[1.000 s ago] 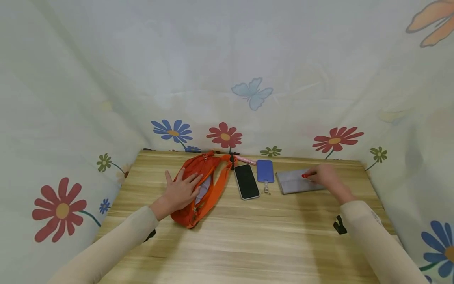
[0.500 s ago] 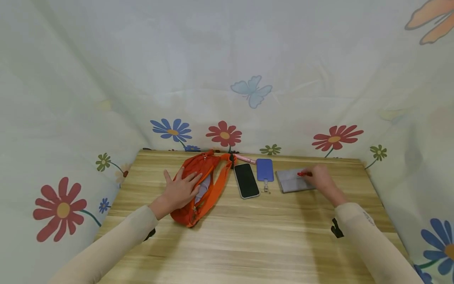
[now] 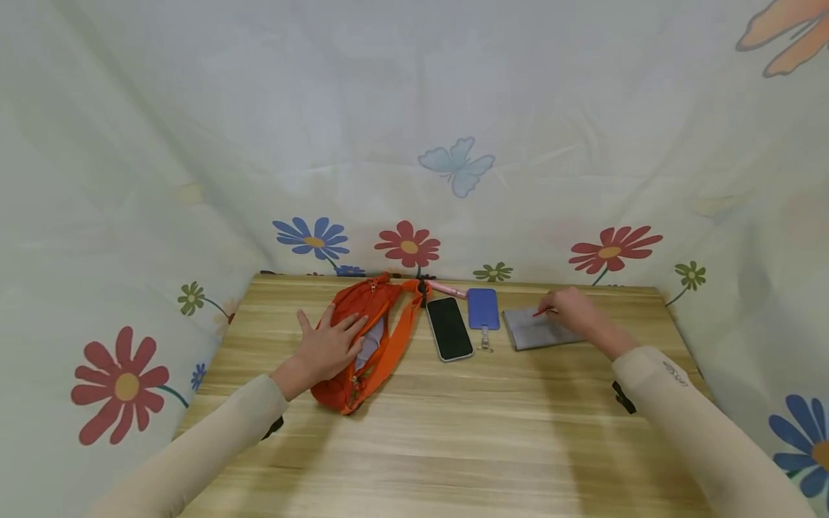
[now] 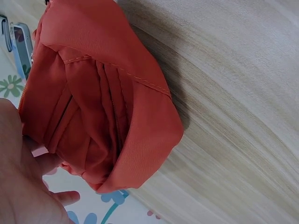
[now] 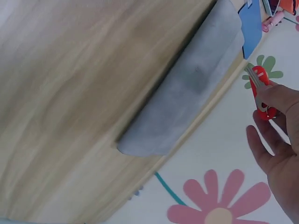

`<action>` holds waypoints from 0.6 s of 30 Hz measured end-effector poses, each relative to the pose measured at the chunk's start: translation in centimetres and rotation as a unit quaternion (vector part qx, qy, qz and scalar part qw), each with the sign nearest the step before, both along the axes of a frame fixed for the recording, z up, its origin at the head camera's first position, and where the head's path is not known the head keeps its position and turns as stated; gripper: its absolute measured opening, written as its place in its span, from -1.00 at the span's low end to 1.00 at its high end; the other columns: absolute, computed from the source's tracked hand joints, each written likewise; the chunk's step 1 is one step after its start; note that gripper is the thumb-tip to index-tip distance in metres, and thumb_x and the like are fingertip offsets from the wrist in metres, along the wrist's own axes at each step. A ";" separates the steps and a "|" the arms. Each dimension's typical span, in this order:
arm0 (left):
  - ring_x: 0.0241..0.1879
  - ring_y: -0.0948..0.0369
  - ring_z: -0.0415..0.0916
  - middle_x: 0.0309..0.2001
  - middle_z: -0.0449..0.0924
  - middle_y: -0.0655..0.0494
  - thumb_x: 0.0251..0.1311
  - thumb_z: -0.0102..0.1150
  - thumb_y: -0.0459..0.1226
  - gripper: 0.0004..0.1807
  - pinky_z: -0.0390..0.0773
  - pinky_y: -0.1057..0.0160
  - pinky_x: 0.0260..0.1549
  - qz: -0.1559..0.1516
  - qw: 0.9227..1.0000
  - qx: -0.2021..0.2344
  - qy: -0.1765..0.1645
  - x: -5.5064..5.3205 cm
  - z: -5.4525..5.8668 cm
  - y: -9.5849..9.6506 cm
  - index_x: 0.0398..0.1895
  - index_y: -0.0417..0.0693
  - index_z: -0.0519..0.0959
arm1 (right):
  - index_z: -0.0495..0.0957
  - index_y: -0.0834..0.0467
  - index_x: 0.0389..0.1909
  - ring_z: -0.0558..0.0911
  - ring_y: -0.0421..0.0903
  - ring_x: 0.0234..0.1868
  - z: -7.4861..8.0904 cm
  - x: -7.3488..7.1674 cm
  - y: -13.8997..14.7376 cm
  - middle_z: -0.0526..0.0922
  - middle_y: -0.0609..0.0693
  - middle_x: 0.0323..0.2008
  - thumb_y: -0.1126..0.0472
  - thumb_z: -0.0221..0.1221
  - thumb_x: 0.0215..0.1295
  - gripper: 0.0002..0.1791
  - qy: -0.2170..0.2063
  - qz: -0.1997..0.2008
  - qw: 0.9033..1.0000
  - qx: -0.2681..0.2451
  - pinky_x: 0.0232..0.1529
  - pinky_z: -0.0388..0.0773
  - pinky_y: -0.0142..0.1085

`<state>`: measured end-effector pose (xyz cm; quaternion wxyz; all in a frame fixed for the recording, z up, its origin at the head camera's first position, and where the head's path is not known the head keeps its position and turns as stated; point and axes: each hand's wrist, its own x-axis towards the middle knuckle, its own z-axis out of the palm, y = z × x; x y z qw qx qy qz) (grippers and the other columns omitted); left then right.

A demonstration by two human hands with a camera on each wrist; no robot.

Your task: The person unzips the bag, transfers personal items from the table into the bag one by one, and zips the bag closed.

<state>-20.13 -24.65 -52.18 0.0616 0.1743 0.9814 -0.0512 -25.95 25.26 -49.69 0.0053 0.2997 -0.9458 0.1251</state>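
An orange waist bag lies on the left of the table with its zip opening apart, showing a pale lining. My left hand rests on it with fingers spread. The left wrist view looks into the bag's red folds, with some fingers at its edge. Between thumb and fingers, my right hand pinches a small red-and-silver nail clipper. That hand is over the far side of a flat grey pouch, overlapping it in the head view.
Between bag and pouch lie a dark-screened phone, a blue card holder with a metal clip, and a pink tube. The wooden table ends at a flower-printed curtain behind and at both sides.
My right hand has shifted left and slightly away over the grey pouch, still pinching the nail clipper. The left hand and the bag have stayed in place.
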 end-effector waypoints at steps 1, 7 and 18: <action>0.53 -0.30 -0.05 0.51 0.30 0.11 0.54 -0.22 0.14 -0.37 -0.41 -0.73 0.11 0.001 1.000 0.001 -0.001 0.1 0.1 0.0 0.60 0.26 0.20 | 0.77 0.28 -0.31 0.71 0.08 -0.27 0.2 -0.1 -0.1 0.76 0.13 -0.34 0.49 0.33 0.20 -0.89 0.004 0.011 1.000 0.004 -0.22 0.66 -0.06; 0.53 -0.31 -0.06 0.50 0.31 0.10 0.54 -0.23 0.14 -0.37 -0.44 -0.73 0.10 0.000 1.000 0.008 0.000 0.2 0.4 0.0 0.60 0.25 0.21 | 0.69 0.24 -0.27 0.62 0.17 -0.16 0.9 -0.2 -0.7 0.73 0.08 -0.30 0.45 0.30 0.25 -0.91 0.026 0.030 0.999 0.033 -0.14 0.63 0.00; 0.53 -0.31 -0.07 0.51 0.30 0.08 0.54 -0.22 0.14 -0.36 -0.45 -0.74 0.08 0.001 1.000 -0.001 -0.010 0.1 0.4 0.0 0.60 0.24 0.19 | 0.64 0.20 -0.06 0.64 0.10 -0.05 -0.1 0.5 -2.7 0.68 0.09 -0.11 0.47 0.36 0.19 -0.70 0.152 0.081 0.985 0.018 -0.02 0.64 -0.05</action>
